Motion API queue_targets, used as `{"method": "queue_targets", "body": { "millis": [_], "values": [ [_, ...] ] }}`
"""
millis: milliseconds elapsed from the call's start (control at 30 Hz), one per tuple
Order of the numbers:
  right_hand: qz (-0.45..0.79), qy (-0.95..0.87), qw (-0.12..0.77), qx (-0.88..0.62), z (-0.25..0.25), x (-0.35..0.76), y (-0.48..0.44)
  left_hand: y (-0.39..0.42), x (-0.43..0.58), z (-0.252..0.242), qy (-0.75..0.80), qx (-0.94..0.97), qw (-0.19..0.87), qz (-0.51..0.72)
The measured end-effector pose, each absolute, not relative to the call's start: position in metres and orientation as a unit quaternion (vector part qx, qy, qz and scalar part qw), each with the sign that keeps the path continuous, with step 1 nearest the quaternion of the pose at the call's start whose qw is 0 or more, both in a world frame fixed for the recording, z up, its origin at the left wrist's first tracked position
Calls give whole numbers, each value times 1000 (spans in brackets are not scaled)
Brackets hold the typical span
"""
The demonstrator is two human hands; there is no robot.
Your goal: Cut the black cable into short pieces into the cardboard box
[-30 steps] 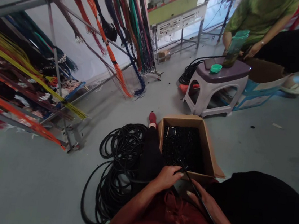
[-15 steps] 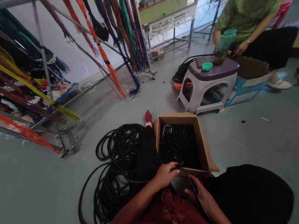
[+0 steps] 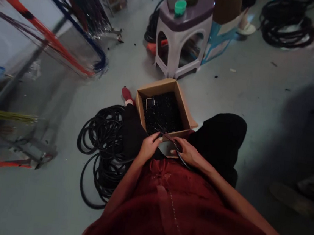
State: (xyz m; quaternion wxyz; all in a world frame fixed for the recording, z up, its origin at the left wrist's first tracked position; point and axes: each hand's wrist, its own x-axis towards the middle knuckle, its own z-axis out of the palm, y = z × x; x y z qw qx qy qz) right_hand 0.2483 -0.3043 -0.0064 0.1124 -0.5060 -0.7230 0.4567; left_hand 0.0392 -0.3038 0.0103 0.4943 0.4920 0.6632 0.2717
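Black thin cable point(image 3: 168, 137), L hand point(image 3: 150, 147) to R hand point(image 3: 188, 154).

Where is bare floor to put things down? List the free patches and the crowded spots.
Free: the floor between cardboard box, stool and far cable coil; also the near-left floor beside the black coil. Crowded: the box's near edge, where left hand and right hand hold a cable.

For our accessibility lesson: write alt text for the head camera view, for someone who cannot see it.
A person's left hand and right hand hold a thin black cable at the near edge of a cardboard box of black parts; a black cable coil lies left of it.
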Motion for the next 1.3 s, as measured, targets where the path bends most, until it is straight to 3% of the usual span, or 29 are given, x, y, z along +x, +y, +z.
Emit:
{"method": "queue_targets", "body": {
  "millis": [633,1300],
  "values": [
    [565,-681,140,-445,11,254,-306,-304,34,22,620,562,497,231],
    [488,-709,95,-500,-4,246,-309,-298,34,9,619,600,471,185]
  ]
}}
